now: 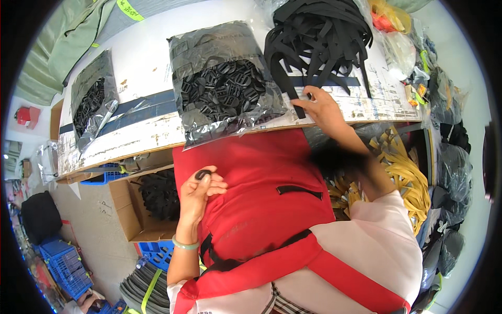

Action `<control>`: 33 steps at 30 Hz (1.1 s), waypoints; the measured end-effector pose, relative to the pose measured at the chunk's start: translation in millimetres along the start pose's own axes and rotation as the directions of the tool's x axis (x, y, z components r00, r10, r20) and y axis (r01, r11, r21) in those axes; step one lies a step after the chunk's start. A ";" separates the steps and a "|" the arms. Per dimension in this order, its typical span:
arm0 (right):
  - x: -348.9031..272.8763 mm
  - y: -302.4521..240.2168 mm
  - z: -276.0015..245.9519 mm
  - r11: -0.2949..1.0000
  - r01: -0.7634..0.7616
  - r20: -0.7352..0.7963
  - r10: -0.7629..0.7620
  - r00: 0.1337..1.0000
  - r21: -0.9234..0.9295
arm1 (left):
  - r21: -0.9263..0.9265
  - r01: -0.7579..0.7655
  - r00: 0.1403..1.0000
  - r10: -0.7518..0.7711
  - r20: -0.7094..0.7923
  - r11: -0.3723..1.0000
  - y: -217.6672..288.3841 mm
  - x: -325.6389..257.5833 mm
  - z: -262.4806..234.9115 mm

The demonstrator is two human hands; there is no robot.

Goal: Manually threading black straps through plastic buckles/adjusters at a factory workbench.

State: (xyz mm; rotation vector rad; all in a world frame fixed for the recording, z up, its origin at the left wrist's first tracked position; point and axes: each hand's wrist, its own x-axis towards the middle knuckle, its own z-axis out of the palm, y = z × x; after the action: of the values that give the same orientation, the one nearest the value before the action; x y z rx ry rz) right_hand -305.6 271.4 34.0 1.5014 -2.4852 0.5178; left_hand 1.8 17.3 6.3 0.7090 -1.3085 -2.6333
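Note:
My left hand [203,192] is in front of the red apron [251,178], thumb and index finger closed on a small black plastic buckle [202,174]. Over the table's front edge, my right hand [323,109] pinches the end of a black webbing strap [286,86]. That strap hangs from a large heap of cut black straps [321,36] at the back right of the table. A clear plastic bag full of black buckles [225,89] lies open left of the right hand. Farther left lies a smaller bag of black parts [90,104].
The worn white table [144,125] spans the front. Below it stands a cardboard box [123,206] with black pieces. Yellow straps [405,178] hang at the right, beside several plastic-wrapped bundles [452,162]. A blue crate [63,261] is on the floor at left.

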 end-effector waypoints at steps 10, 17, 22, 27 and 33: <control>31.7 -115.8 -69.1 0.887 0.232 -0.145 -0.189 0.971 0.400 | 0.242 -0.028 0.996 0.048 -0.076 0.970 -5.8 5.4 23.4; 14.3 -174.5 22.2 0.829 0.035 0.262 -0.216 0.941 0.558 | 0.603 -0.033 0.992 0.099 -0.076 0.797 -2.2 -0.6 41.0; 7.4 -169.3 41.4 0.833 0.346 0.009 -0.387 0.922 0.431 | -0.313 0.188 0.982 -0.176 0.067 0.931 8.6 -6.0 20.5; 4.4 -179.5 51.2 0.852 0.346 0.078 -0.405 0.911 0.392 | -0.303 0.147 0.989 -0.151 0.010 0.942 -15.4 -6.0 0.2; 21.1 -182.5 16.2 0.314 -0.687 0.709 0.060 0.703 0.655 | 0.123 -0.137 0.974 0.156 -0.162 0.983 -12.6 -3.0 6.9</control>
State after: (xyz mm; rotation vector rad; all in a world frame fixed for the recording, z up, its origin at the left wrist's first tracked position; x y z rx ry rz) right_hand -153.9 170.2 61.9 1.3231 -3.3071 2.1489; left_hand 2.6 31.0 1.1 0.8009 -1.4079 -2.3430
